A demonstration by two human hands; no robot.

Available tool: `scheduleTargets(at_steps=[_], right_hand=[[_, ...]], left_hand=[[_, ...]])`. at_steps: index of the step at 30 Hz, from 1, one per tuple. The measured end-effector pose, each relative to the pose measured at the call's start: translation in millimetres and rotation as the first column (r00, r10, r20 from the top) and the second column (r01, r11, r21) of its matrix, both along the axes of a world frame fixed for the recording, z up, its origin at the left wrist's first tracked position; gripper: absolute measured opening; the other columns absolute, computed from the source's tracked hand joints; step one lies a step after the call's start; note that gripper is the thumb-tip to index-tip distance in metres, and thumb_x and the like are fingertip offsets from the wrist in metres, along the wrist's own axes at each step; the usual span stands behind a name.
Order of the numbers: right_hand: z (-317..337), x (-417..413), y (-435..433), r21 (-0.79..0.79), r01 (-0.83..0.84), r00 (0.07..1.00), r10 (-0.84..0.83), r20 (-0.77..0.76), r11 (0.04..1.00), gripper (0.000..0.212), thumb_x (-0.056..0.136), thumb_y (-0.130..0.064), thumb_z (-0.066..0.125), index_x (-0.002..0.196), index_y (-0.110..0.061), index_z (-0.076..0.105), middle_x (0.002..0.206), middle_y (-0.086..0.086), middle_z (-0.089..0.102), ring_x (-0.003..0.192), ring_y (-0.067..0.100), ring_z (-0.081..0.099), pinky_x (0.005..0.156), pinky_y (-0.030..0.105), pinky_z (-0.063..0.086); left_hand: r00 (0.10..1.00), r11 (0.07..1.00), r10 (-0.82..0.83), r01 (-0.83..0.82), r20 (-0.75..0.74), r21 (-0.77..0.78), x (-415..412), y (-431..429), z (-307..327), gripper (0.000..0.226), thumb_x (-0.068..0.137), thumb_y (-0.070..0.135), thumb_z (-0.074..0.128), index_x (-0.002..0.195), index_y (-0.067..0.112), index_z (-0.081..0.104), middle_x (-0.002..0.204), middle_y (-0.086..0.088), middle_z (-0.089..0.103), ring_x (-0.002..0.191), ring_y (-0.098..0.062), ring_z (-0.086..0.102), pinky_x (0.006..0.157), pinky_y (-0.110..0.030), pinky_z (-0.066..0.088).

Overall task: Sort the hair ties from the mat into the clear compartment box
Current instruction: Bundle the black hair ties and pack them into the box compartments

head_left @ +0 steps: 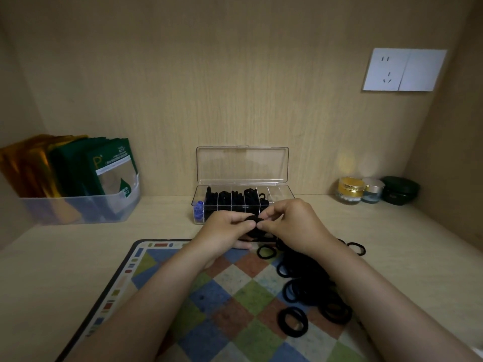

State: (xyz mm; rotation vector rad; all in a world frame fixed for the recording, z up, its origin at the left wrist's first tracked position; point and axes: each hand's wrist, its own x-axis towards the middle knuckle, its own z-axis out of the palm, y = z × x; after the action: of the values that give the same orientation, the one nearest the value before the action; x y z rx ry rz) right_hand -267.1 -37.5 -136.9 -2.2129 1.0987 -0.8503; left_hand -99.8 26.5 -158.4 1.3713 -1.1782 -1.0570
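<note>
The held hair ties (251, 219), a small black bunch, sit pinched between the fingertips of both hands just above the far edge of the mat (230, 296). The left hand (230, 228) grips the bunch from its left side, thumb and fingers curled in. The right hand (290, 226) pinches it from the right, and the two sets of fingertips nearly meet. I cannot tell how many ties are in the bunch.

Straight beyond the bunch, toward the back wall, lies the clear compartment box (281, 195). Its long axis runs left to right, parallel to the mat's far edge, and its lid (243, 165) stands open behind it. The leftmost compartment holds small blue ties (198, 208), the middle ones hold black ties, and the right-end compartments look bare or nearly so. The coming move is therefore probably a short carry forward, away from the person. If a bare compartment is the goal, it lies a little to the right, nearer the right hand.

The pile of hair ties (308, 283) still to be sorted covers the right half of the mat beside the right forearm, with loose rings spilling toward the right edge.

At the back left of the surface (65, 257) stands a plastic bin (78, 210) of sachets. Near the back right corner are two jars (350, 190) and a dark green case (400, 190). A wall socket (403, 70) sits above them.
</note>
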Motion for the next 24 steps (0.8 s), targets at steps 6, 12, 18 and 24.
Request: scheduleTargets(at_steps=[6,12,18,24], right_hand=[[8,-12,-1,-0.102,-0.148,0.868,0.080,-0.489,0.984,0.017,0.084,-0.044,0.073,0.100,-0.041,0.076,0.102,-0.020,0.071,0.095,0.004,0.064,0.085,0.031,0.053],[3,-6,1,-0.126,-0.196,0.882,0.119,-0.457,0.972,0.004,0.085,-0.036,0.071,0.084,-0.036,0.075,0.089,-0.018,0.069,0.085,0.002,0.061,0.078,0.032,0.052],[5,-3,2,0.071,-0.161,0.965,0.142,0.220,0.984,0.007,0.086,-0.018,0.076,0.080,-0.021,0.079,0.078,0.005,0.075,0.069,0.007,0.063,0.071,0.029,0.054],[-5,1,1,0.035,-0.031,0.993,0.027,0.116,0.999,0.005,0.080,-0.026,0.081,0.075,-0.025,0.079,0.070,-0.006,0.074,0.065,0.000,0.066,0.065,0.021,0.053]], left_hand=[[0.988,0.991,0.137,-0.137,0.070,-0.007,9,-3,1,0.032,0.094,0.015,0.066,0.126,0.012,0.065,0.098,-0.003,0.075,0.085,-0.016,0.074,0.076,-0.027,0.062],[0.978,0.985,0.169,-0.165,0.123,-0.041,5,-3,-1,0.038,0.093,0.016,0.067,0.131,0.015,0.063,0.093,0.000,0.072,0.077,-0.011,0.072,0.072,-0.027,0.062],[0.975,0.982,0.186,-0.181,0.123,-0.051,1,-2,-1,0.036,0.093,0.016,0.067,0.129,0.018,0.064,0.092,-0.005,0.074,0.075,-0.015,0.075,0.070,-0.029,0.062],[0.996,0.998,0.056,-0.056,-0.066,-0.002,-6,1,4,0.034,0.093,0.015,0.067,0.126,0.014,0.065,0.106,-0.010,0.074,0.087,-0.021,0.076,0.072,-0.028,0.062]])
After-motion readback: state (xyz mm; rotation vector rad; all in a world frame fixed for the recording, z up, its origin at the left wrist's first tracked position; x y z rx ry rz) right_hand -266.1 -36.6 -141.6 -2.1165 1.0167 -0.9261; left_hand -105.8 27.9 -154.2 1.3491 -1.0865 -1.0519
